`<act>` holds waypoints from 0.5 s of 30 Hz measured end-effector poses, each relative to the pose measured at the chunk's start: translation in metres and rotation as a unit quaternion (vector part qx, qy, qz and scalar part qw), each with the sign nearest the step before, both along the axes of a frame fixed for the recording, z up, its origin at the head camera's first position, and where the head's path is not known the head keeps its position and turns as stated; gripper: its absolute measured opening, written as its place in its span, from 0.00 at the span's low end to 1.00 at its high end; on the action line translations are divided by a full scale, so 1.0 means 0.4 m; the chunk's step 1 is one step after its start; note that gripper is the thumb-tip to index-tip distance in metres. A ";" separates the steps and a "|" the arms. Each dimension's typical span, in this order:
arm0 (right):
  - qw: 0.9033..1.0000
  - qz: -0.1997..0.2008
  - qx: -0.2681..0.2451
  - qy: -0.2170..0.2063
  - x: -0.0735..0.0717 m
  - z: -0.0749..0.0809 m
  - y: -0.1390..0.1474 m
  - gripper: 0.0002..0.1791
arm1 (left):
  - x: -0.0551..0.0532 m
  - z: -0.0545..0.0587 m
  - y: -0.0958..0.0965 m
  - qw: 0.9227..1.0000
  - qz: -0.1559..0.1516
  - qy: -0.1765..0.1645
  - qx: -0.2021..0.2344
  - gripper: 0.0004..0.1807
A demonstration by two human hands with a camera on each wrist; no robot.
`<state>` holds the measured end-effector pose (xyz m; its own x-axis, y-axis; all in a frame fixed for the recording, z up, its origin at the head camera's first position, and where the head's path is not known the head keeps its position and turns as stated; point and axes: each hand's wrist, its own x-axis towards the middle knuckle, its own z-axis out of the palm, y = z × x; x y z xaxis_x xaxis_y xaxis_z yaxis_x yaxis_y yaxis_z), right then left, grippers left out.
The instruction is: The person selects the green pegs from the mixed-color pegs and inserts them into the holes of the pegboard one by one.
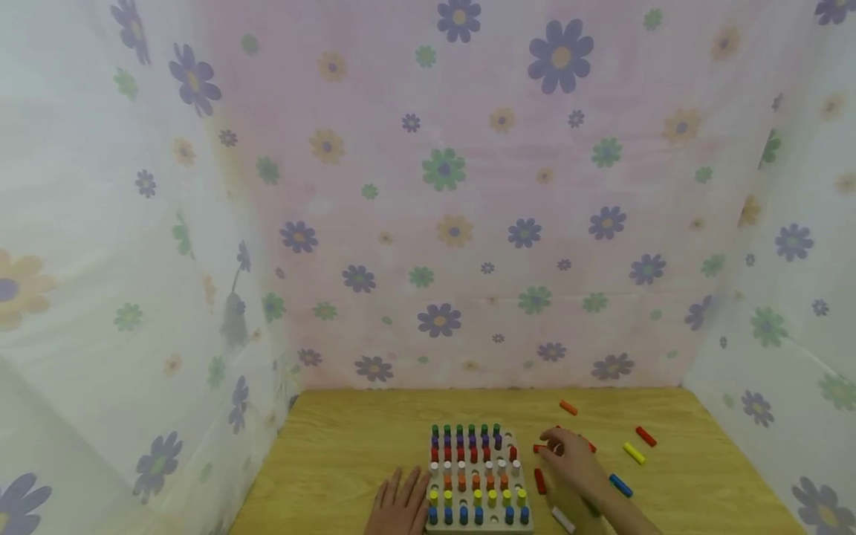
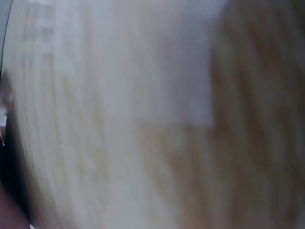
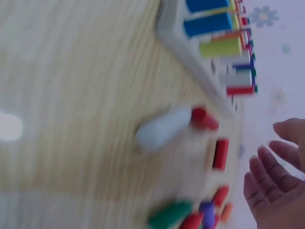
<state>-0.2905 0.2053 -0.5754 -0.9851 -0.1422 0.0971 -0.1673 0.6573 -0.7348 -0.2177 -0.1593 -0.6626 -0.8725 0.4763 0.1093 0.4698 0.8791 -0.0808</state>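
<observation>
A pale pegboard (image 1: 481, 528) stands on the table, filled with rows of green, purple, red, white, orange, yellow and blue pegs; some holes show bare. My left hand (image 1: 399, 507) rests on the table with its fingers spread, fingertips right at the board's left edge. To the right of the board, my right hand (image 1: 571, 459) hovers among loose pegs, its fingers loosely bent. In the right wrist view nothing lies between those fingers (image 3: 271, 179). Near the right hand are a red peg (image 1: 539, 481) and a white peg (image 1: 563, 519). The left wrist view is badly blurred.
Further right lie a blue peg (image 1: 620, 485), a yellow peg (image 1: 634, 453) and another red peg (image 1: 646, 436). An orange peg (image 1: 568, 407) is toward the back. A green peg (image 3: 170, 214) shows in the right wrist view. Flower-patterned sheets (image 1: 468, 223) surround the wooden table (image 1: 334, 446).
</observation>
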 end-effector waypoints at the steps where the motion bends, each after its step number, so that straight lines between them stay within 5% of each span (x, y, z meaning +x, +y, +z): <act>1: 1.000 -0.003 0.011 0.008 0.008 -0.001 0.021 0.10 | -0.005 -0.001 0.004 1.000 0.016 -0.009 0.018 0.53; 6: 0.999 -0.025 0.034 -0.004 0.046 -0.002 0.117 0.07 | -0.023 -0.009 0.019 0.995 0.079 -0.031 0.058 0.31; 12: 0.999 -0.034 0.040 -0.014 0.069 -0.014 0.195 0.10 | -0.035 -0.011 0.020 0.990 0.105 -0.049 0.084 0.32; 15: 0.997 -0.049 0.047 -0.029 0.078 -0.025 0.218 0.08 | -0.025 -0.011 0.015 0.994 0.075 -0.039 0.075 0.38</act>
